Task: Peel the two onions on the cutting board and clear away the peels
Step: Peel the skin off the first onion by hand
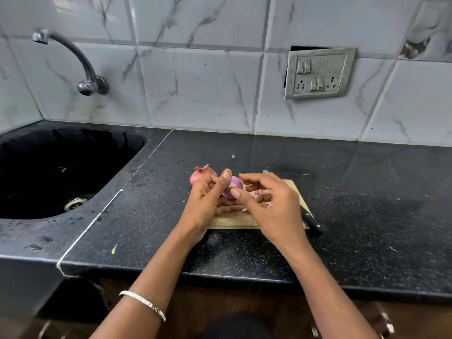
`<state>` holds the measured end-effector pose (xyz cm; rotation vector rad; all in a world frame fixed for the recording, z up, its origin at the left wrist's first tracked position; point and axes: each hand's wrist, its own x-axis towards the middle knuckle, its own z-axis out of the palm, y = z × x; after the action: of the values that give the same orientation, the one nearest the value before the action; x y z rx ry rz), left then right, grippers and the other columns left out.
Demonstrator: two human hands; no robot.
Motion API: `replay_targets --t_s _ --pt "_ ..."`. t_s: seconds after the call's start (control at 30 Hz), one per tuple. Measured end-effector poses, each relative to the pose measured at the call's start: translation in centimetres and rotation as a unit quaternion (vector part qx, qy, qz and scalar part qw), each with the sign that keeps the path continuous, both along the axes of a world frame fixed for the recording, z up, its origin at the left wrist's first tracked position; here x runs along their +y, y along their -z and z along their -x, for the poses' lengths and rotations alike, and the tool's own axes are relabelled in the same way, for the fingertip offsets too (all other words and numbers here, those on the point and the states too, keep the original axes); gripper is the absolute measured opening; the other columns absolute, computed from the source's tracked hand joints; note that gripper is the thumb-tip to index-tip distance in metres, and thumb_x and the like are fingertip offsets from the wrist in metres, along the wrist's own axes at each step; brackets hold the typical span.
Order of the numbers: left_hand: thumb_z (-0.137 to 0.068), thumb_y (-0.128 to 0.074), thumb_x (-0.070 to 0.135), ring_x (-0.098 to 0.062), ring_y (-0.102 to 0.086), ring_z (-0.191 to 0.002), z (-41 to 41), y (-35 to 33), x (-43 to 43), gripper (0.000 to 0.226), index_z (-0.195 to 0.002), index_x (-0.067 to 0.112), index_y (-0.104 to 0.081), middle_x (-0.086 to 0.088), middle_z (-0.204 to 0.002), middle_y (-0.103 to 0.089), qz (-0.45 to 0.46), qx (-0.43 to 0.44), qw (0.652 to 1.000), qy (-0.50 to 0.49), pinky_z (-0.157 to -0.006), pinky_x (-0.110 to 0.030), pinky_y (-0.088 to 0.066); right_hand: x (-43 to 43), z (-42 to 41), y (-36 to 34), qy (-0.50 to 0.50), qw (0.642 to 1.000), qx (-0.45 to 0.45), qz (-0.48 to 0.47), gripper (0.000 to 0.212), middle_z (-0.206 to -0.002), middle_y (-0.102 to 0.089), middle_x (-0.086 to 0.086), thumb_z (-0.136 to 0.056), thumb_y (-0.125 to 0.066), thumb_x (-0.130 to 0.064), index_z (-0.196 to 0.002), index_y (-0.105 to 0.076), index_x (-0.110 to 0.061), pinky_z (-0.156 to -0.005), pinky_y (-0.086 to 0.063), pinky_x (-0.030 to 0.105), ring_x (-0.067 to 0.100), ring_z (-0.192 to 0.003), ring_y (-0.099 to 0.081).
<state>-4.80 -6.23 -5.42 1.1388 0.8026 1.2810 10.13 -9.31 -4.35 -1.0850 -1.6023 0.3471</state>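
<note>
My left hand (pixel 208 199) holds a shiny purple onion (pixel 234 184) above the wooden cutting board (pixel 234 220), thumb up against its side. My right hand (pixel 271 204) pinches the onion's near end with thumb and forefinger. A second onion (pixel 199 176), still in its dry reddish skin, sits behind my left hand at the board's far left corner. Pinkish peel scraps (pixel 254 193) lie on the board, mostly hidden under my right hand.
A black-handled knife (pixel 311 222) lies along the board's right edge, its tip (pixel 265 171) showing behind my fingers. A black sink (pixel 61 172) with a wall tap (pixel 80 67) is at the left. A tiny peel bit (pixel 233 156) lies on the black counter (pixel 367 192).
</note>
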Motion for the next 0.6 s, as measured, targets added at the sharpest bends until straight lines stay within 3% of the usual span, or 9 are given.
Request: replay_targets --t_s 0.1,0.23,0.3,0.33,0.43,0.5,0.6 --pt "-0.095 -0.062 0.039 -0.037 -0.076 -0.084 0.0 0.1 0.1 0.046 -0.102 -0.007 -0.056 -0.031 -0.094 -0.069 -0.001 -0.003 1.000 -0.009 -0.069 -0.038 -0.064 1.2 0.5 0.3 -0.012 0.999 0.037 -0.016 0.019 -0.090 -0.071 -0.012 -0.082 -0.084 -0.025 -0.099 -0.079 -0.020 -0.071 -0.057 0.026 0.011 -0.085 -0.071" --pt "-0.093 -0.065 0.038 -0.038 -0.076 -0.082 0.1 0.4 0.4 0.035 -0.092 0.005 -0.055 -0.018 -0.083 -0.070 0.001 0.007 1.000 -0.011 -0.073 -0.045 -0.065 1.8 -0.1 0.6 -0.062 0.995 0.079 -0.003 0.008 -0.092 -0.077 0.002 -0.084 -0.081 -0.011 -0.092 -0.081 -0.010 -0.084 -0.042 0.002 0.015 -0.090 -0.072" --pt "-0.096 -0.064 0.036 -0.040 -0.076 -0.083 0.0 0.5 0.5 0.032 -0.093 0.006 -0.053 -0.018 -0.084 -0.071 -0.003 0.019 1.000 -0.009 -0.075 -0.048 -0.064 1.8 -0.3 1.0 -0.080 0.990 0.116 0.025 0.009 -0.094 -0.078 0.007 -0.087 -0.077 -0.005 -0.094 -0.081 -0.008 -0.082 -0.044 0.003 0.020 -0.091 -0.074" --pt "-0.097 -0.063 0.036 -0.041 -0.076 -0.084 0.0 0.6 0.5 0.032 -0.094 0.006 -0.053 -0.021 -0.087 -0.073 -0.004 0.024 1.000 -0.008 -0.076 -0.049 -0.064 1.8 -0.3 1.2 -0.088 0.984 0.146 0.044 0.011 -0.094 -0.078 0.007 -0.088 -0.075 -0.002 -0.095 -0.080 -0.008 -0.079 -0.051 0.009 0.022 -0.090 -0.075" --pt "-0.097 -0.063 0.037 -0.044 -0.075 -0.085 0.0 0.5 0.4 0.033 -0.098 0.006 -0.052 -0.027 -0.093 -0.074 -0.003 0.024 1.000 -0.010 -0.077 -0.050 -0.064 2.0 -0.5 1.6 -0.079 0.978 0.180 0.073 0.015 -0.095 -0.078 0.005 -0.090 -0.073 -0.002 -0.099 -0.080 -0.012 -0.068 -0.063 0.048 0.025 -0.087 -0.076" --pt "-0.097 -0.064 0.035 -0.043 -0.075 -0.084 0.0 0.5 0.4 0.032 -0.099 0.004 -0.054 -0.024 -0.089 -0.073 -0.002 0.010 1.000 -0.016 -0.074 -0.047 -0.065 2.0 -0.5 1.8 -0.087 0.978 0.175 0.073 0.015 -0.096 -0.078 0.004 -0.089 -0.075 -0.008 -0.102 -0.080 -0.013 -0.072 -0.062 0.055 0.026 -0.090 -0.076" --pt "-0.097 -0.065 0.031 -0.038 -0.076 -0.085 -0.1 0.5 0.3 0.029 -0.094 0.005 -0.054 -0.021 -0.085 -0.069 -0.007 0.003 1.000 -0.019 -0.072 -0.043 -0.064 1.8 -0.4 1.9 -0.090 0.981 0.158 0.061 0.021 -0.100 -0.078 0.002 -0.083 -0.083 -0.019 -0.103 -0.080 -0.017 -0.080 -0.061 0.054 0.025 -0.096 -0.075"
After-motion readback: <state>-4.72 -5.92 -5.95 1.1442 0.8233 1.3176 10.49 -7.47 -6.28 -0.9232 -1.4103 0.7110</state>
